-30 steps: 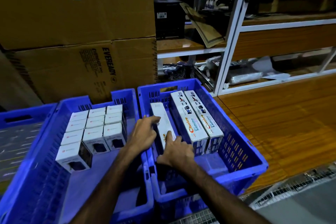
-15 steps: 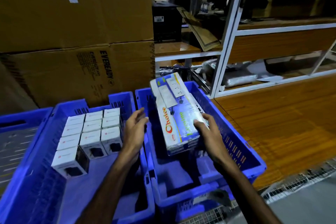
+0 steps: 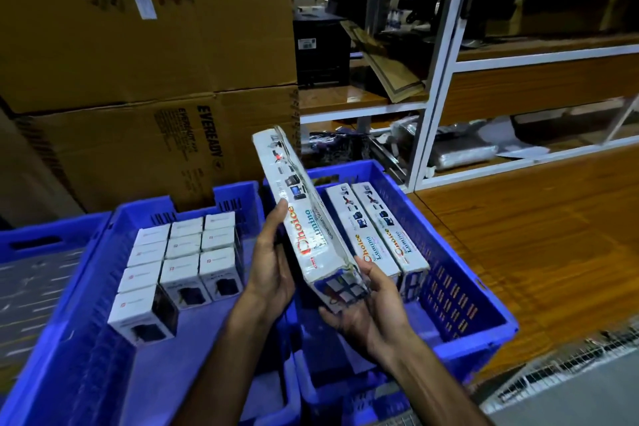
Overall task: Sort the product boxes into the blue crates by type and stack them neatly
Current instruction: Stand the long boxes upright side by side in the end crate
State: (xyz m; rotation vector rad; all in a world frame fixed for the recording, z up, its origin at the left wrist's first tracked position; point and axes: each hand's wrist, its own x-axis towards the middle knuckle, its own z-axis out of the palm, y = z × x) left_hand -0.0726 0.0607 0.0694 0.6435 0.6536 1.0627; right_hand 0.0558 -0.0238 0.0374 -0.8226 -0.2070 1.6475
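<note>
A long white Choice box [image 3: 304,214] is tilted on edge above the right blue crate [image 3: 463,290], its far end raised. My left hand [image 3: 271,266] grips its left side. My right hand [image 3: 366,304] cups its near, lower end. Two more long Choice boxes [image 3: 377,239] lie side by side against the right wall of that crate. In the left blue crate [image 3: 90,339], several small white boxes [image 3: 186,256] stand in neat rows at the far end.
A third blue crate [image 3: 31,245] sits at the far left. Large Eveready cardboard cartons [image 3: 145,79] are stacked behind the crates. White shelving [image 3: 442,79] with clutter stands at the back right. Wooden flooring [image 3: 539,239] extends right, and a wire grid [image 3: 553,370] lies at lower right.
One second ago both hands pressed on the long box lying in the right crate. They have lifted it out and turned it onto its edge, with my right hand shifting to the near end.
</note>
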